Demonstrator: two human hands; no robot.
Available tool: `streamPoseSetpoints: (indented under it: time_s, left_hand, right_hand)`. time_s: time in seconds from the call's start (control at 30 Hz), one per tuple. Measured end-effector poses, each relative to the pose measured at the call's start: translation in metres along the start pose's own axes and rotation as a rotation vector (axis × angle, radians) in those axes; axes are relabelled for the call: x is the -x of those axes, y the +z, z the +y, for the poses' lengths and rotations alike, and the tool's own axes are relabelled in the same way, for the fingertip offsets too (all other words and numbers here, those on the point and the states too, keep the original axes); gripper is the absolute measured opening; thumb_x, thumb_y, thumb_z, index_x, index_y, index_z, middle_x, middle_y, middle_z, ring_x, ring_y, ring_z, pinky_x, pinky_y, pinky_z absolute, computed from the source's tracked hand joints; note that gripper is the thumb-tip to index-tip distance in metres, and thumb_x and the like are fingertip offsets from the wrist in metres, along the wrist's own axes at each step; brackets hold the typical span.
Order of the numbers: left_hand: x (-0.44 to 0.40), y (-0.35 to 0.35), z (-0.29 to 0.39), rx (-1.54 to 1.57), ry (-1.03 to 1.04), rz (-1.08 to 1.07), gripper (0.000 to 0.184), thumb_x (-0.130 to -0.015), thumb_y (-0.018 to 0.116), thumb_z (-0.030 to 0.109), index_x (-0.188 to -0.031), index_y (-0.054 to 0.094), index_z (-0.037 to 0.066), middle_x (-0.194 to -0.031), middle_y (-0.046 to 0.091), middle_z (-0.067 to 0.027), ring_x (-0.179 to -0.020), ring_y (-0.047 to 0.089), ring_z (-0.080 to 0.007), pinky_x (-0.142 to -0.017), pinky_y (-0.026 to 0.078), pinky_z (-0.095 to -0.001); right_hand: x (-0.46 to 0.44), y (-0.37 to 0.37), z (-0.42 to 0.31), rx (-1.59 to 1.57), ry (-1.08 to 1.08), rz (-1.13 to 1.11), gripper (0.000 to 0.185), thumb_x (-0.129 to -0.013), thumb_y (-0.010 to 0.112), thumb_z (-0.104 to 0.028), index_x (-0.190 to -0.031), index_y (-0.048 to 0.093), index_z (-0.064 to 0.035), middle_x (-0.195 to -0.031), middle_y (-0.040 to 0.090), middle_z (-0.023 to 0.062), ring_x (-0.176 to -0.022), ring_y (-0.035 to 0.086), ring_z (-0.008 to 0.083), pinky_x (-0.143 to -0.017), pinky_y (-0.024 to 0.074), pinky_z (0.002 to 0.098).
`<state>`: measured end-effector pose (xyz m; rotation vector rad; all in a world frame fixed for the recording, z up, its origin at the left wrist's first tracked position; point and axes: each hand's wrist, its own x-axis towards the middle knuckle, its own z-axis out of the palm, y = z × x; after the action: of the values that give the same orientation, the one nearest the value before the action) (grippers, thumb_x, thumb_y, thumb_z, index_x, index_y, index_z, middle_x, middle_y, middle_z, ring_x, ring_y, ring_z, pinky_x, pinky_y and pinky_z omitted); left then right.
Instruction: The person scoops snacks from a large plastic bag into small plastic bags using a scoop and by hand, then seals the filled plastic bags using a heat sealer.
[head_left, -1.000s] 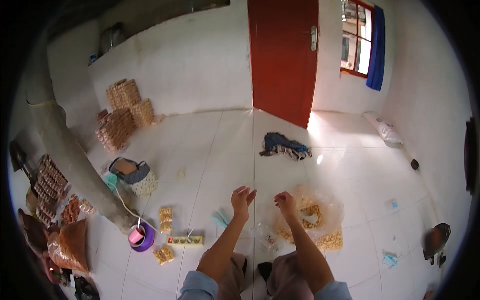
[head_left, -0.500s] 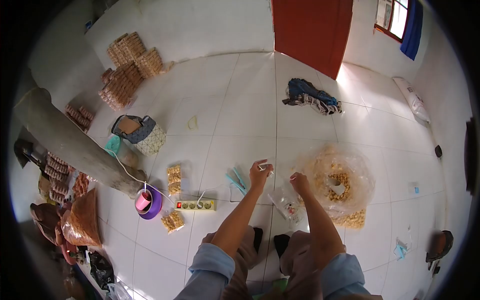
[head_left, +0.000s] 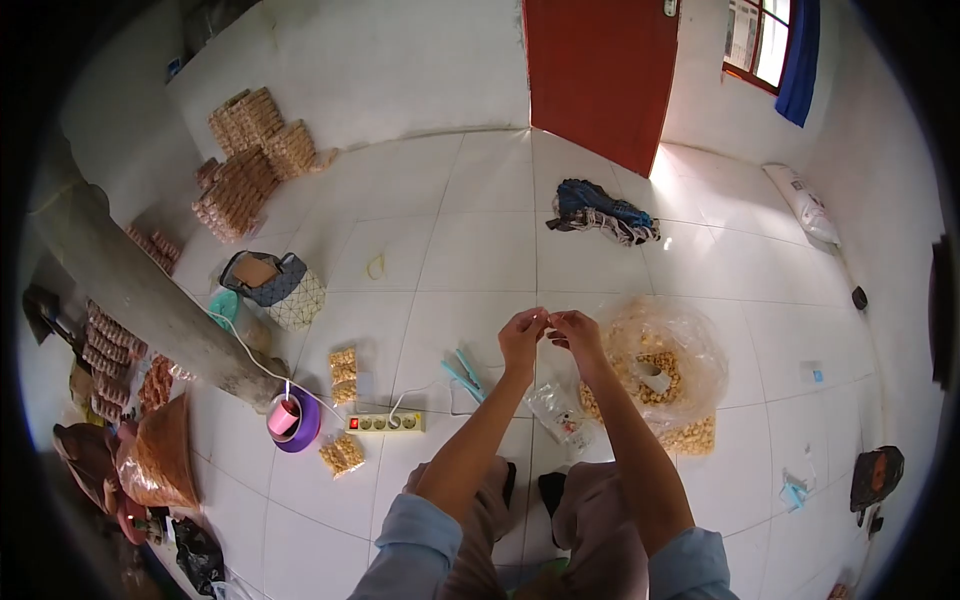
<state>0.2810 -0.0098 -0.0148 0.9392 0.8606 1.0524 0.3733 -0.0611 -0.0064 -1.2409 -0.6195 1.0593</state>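
Observation:
My left hand [head_left: 521, 343] and my right hand [head_left: 576, 335] meet fingertip to fingertip above the floor, both closed in a pinch. Whatever small thing is between them is too small to make out. Below them, clear plastic bags [head_left: 558, 414] lie flat on the tiles. Right of my right hand stands a large open clear bag [head_left: 705, 350] of golden puffed snacks [head_left: 657, 385], with a white scoop [head_left: 653, 376] in it. A teal tong-shaped tool [head_left: 464, 374], like a hand sealer or hair straightener, lies left of my left forearm.
A power strip [head_left: 385, 424] with a plugged-in cable lies to the left, near filled snack packets [head_left: 343, 377] and a purple basin [head_left: 304, 432]. A concrete pillar [head_left: 170, 275] rises at left. Stacked packs [head_left: 240, 185] and dark cloth [head_left: 603, 210] are farther off.
My hands have come together from being apart, the right one moving up and left. The white item seen in my left hand before is hard to see now. The view has shifted slightly.

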Motion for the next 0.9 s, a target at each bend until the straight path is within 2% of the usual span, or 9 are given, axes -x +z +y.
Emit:
streamPoseSetpoints:
  time_s: [0.17,0.27,0.33,0.4,0.47,0.53,0.57,0.73,0.9]
  left_hand:
    - [0.028,0.003,0.032,-0.076,0.086,0.039,0.028,-0.083,0.062,0.027,-0.067,0.057,0.005,-0.057,0.051,0.0017,-0.052,0.044,-0.0055,-0.05,0.037,-0.0176]
    - [0.036,0.0,0.053,-0.055,0.01,-0.031,0.034,-0.082,0.062,0.033,-0.077,0.051,0.002,-0.067,0.051,-0.0032,-0.056,0.048,-0.0094,-0.054,0.042,-0.0222]
    - [0.042,0.009,0.071,0.242,-0.126,0.162,0.046,-0.082,0.061,0.038,-0.101,0.042,0.001,-0.085,0.048,-0.0075,-0.067,0.049,-0.0124,-0.057,0.043,-0.025]
    - [0.027,-0.003,0.065,0.161,0.129,0.348,0.062,-0.08,0.06,0.045,-0.116,0.028,0.005,-0.109,0.041,-0.0124,-0.095,0.045,-0.0192,-0.076,0.042,-0.0301]
    - [0.007,-0.025,0.059,-0.14,0.375,0.446,0.056,-0.081,0.06,0.04,-0.116,0.034,0.005,-0.113,0.042,-0.0107,-0.105,0.042,-0.0219,-0.085,0.039,-0.0346]
    - [0.014,-0.032,0.097,-0.792,0.913,-0.057,0.051,-0.081,0.061,0.035,-0.118,0.039,0.006,-0.118,0.043,-0.0089,-0.108,0.043,-0.0235,-0.092,0.033,-0.0404]
    - [0.013,-0.033,0.11,-0.868,0.95,-0.366,0.048,-0.075,0.067,0.029,-0.116,0.048,0.013,-0.12,0.047,-0.0058,-0.11,0.043,-0.0224,-0.102,0.019,-0.0417]
    - [0.035,-0.034,0.109,-1.008,0.652,-0.544,0.043,-0.075,0.067,0.025,-0.115,0.053,0.022,-0.112,0.055,-0.0014,-0.107,0.049,-0.018,-0.108,0.009,-0.0455]
    - [0.029,-0.039,0.115,-0.732,0.286,-0.681,0.018,-0.074,0.069,0.015,-0.088,0.064,0.005,-0.077,0.064,-0.0038,-0.075,0.061,-0.0133,-0.087,0.043,-0.0321]
  right_hand:
    - [0.031,0.018,-0.029,0.076,-0.161,0.043,0.019,-0.081,0.062,-0.019,-0.081,0.06,0.0,-0.072,0.063,0.0051,-0.063,0.058,0.0102,-0.057,0.0455,0.0218]
    - [0.039,0.022,-0.048,0.133,-0.24,-0.014,0.019,-0.08,0.063,-0.019,-0.077,0.06,-0.0004,-0.072,0.063,0.005,-0.061,0.057,0.0089,-0.054,0.0436,0.0215]
    - [0.038,0.018,-0.058,0.26,-0.326,0.046,0.019,-0.079,0.064,-0.018,-0.075,0.06,-0.0007,-0.071,0.062,0.0051,-0.059,0.056,0.0092,-0.054,0.0429,0.0221]
    - [0.036,0.01,-0.064,0.394,-0.406,0.115,0.019,-0.078,0.065,-0.018,-0.073,0.059,-0.0009,-0.07,0.061,0.0053,-0.058,0.055,0.0095,-0.053,0.0422,0.0227]
    - [0.036,0.006,-0.067,0.524,-0.586,0.112,0.016,-0.075,0.067,-0.016,-0.074,0.059,-0.0018,-0.069,0.058,0.0061,-0.059,0.055,0.0116,-0.053,0.0411,0.0247]
    - [0.043,0.006,-0.077,0.661,-0.618,0.006,0.014,-0.075,0.066,-0.014,-0.074,0.059,-0.0022,-0.07,0.057,0.0065,-0.06,0.054,0.0138,-0.054,0.0411,0.0262]
    - [0.045,0.007,-0.082,0.801,-0.65,-0.101,0.012,-0.074,0.066,-0.013,-0.075,0.059,-0.0026,-0.072,0.056,0.0068,-0.061,0.054,0.016,-0.054,0.0411,0.0277]
    - [0.051,0.008,-0.08,0.838,-0.655,-0.261,0.008,-0.075,0.063,-0.01,-0.078,0.06,-0.0032,-0.075,0.055,0.0074,-0.06,0.052,0.0199,-0.055,0.042,0.0301]
    - [0.051,0.009,-0.08,0.854,-0.68,-0.319,0.012,-0.075,0.064,-0.009,-0.084,0.058,-0.0041,-0.077,0.054,0.0073,-0.06,0.052,0.0199,-0.055,0.0427,0.0304]
